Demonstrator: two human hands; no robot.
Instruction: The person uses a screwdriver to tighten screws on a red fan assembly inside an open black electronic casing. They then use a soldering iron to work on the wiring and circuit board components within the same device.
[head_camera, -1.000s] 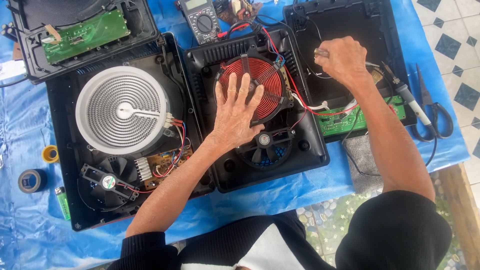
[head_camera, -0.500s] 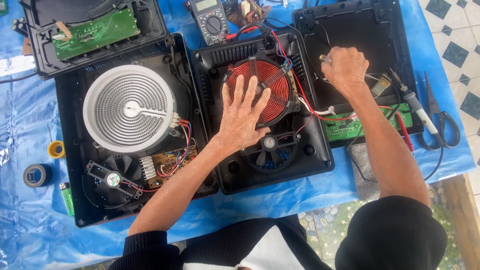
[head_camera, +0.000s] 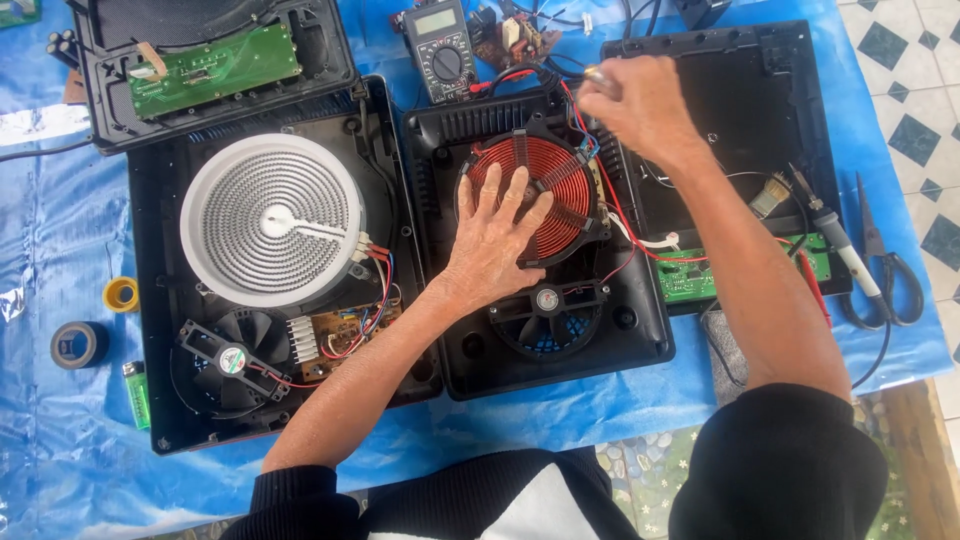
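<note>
Holding down the red coil (head_camera: 562, 172) in the open black cooker (head_camera: 600, 362) with the left hand (head_camera: 495, 242), fingers spread apart. Pinching a small shiny tool (head_camera: 593, 73) tight in the right hand (head_camera: 642, 108), up by the wires (head_camera: 583, 128). Looks like wire work; needs a still coil and careful aim next.

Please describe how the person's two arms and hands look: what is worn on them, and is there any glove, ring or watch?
Both hands are bare: the left hand and the right hand show no gloves, and no ring or watch is visible. Both forearms are uncovered. The black ribbed knit sleeves are pushed up, the left cuff near the elbow, the right sleeve wider and bunched.
</note>
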